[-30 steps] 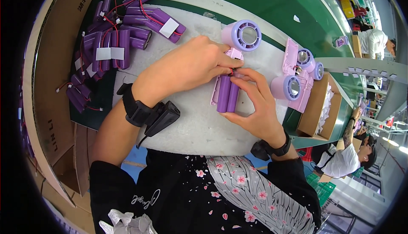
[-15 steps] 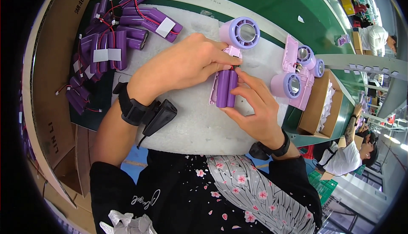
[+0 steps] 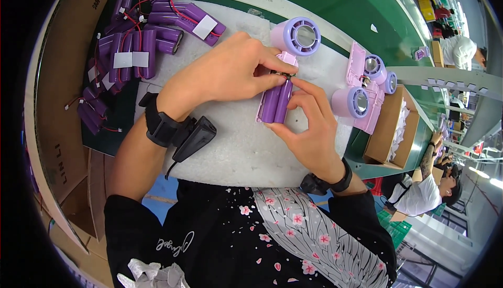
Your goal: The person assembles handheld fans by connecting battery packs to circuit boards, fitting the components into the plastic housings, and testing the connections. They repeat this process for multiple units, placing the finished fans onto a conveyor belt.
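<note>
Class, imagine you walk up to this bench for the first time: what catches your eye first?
At centre, the left hand and right hand pinch the top of a purple battery pack on the white foam mat. A heap of purple battery packs lies upper left; lilac fan heads sit to the right.

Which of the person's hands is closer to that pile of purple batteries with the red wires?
Left. The left hand lies just right of the battery pile; the right hand sits farther right, beyond the purple cell pack.

A white foam pad (image 3: 241,146) on the green bench (image 3: 325,0) carries purple battery packs (image 3: 157,31).
</note>
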The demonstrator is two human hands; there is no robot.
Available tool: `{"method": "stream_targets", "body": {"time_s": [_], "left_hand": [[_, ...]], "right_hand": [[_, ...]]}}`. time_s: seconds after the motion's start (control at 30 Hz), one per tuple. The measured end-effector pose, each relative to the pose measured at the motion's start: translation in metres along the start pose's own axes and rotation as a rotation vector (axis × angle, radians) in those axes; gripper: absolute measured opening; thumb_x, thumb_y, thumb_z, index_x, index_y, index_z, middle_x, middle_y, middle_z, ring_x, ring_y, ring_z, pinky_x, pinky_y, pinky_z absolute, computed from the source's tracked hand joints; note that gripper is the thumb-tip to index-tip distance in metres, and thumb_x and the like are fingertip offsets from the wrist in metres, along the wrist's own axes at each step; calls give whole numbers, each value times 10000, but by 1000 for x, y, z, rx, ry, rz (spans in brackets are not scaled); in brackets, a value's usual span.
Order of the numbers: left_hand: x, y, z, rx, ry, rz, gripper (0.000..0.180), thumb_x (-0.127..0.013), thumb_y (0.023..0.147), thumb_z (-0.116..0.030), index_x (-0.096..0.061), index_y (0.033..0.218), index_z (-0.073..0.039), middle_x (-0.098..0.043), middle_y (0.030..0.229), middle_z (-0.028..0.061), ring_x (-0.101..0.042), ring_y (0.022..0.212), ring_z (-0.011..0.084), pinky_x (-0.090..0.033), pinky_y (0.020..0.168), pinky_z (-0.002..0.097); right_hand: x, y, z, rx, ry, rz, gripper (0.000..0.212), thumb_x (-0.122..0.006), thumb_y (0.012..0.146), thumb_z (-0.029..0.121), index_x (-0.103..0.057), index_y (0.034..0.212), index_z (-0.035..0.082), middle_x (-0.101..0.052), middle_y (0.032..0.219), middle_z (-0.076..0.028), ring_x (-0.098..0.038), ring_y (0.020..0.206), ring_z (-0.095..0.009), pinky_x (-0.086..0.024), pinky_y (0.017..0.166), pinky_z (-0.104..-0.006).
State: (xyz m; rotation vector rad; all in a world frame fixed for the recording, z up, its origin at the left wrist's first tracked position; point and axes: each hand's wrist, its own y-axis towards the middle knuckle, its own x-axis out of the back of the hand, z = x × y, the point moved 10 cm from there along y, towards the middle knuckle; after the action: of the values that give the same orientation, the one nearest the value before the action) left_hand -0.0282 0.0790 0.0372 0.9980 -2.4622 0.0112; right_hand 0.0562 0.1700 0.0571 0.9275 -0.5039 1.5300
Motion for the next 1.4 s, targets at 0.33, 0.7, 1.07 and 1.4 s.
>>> {"method": "stream_targets", "body": {"time_s": [0.33,0.7,1.07,1.4], "left_hand": [[-4,1,10,94,-84,43,529,-815,616,-42,-701,1131,-85,-710,936,195,-644,634,160,-509,654,278],[-19,0,2,109,-43,104,526,-831,598,-94,-715,1110,-117,-690,777,177,-626,596,225,-506,644,315],[-18,5,5,27,-103,-2,496,-792,654,-73,-698,1140,-103,-674,794,156,-614,625,209,-500,633,319],[12,3,24,47,-57,-298,258,-709,751,-100,-710,1005,-53,-666,780,149,-643,753,289,-529,693,357]], "right_hand": [[-3,21,-15,-99,186,16,495,-859,631,112,-585,1037,41,-534,1132,-100,-576,914,-234,-468,743,-308],[1,14,-33,-53,247,-32,205,-761,751,41,-692,943,14,-611,894,-94,-599,842,-202,-467,723,-277],[-3,3,26,170,-320,186,561,-816,695,111,-575,1173,-57,-568,1189,-210,-596,1007,-350,-496,874,-398],[117,59,-39,-283,-485,-98,674,-817,715,301,-549,1256,1,-621,1166,-215,-622,996,-373,-503,846,-401]]}}
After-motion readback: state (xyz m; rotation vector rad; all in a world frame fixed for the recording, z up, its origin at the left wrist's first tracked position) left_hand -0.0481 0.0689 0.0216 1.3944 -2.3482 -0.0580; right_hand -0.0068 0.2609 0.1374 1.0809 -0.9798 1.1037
